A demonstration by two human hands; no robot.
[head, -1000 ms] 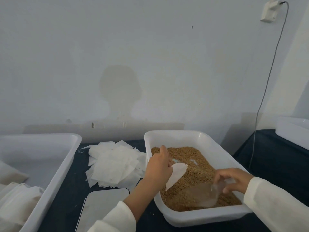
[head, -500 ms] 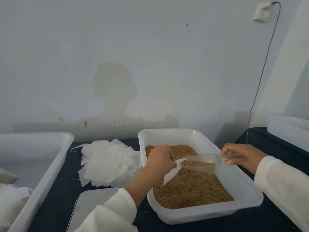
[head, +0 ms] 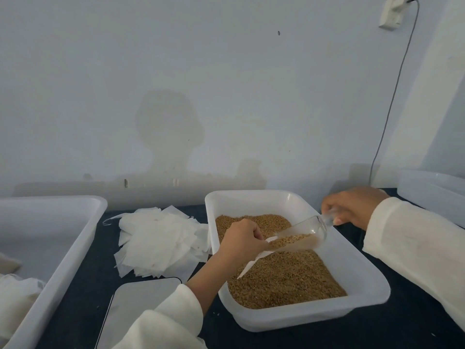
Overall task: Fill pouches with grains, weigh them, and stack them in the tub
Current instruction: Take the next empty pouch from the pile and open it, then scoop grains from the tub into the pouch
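Three white plastic tubs show on the dark table (head: pixel 415 321): one holding the grains (head: pixel 284 280) in the middle (head: pixel 362 275), one large tub (head: pixel 75 238) at the left edge, cut off by the frame, and a third (head: pixel 432 190) only partly seen at the far right. There are two hands. The left hand (head: pixel 241 238) is curled round the top of one thin white pouch (head: pixel 251 265), which hangs down over the grains in the middle tub. The right hand (head: pixel 352 206) grips the handle of one clear scoop (head: pixel 302 235), tilted down so that its mouth, part full of grains, meets the pouch's opening beside the left hand. One loose heap of flat empty pouches (head: pixel 156 243) lies between the left tub and the middle tub, its right edge touching the middle tub's wall; the count of sheets in it cannot be told. In the left tub's near corner lie several pale filled pouches (head: pixel 17 298), partly out of frame. One flat scale (head: pixel 141 306) with a grey plate sits at the near edge, just below the heap and partly under the left sleeve. Open dark table shows in front of the middle tub and to its right, under the right sleeve. One cord (head: pixel 392 102) runs down the wall from a plug (head: pixel 391 12) at the top right.
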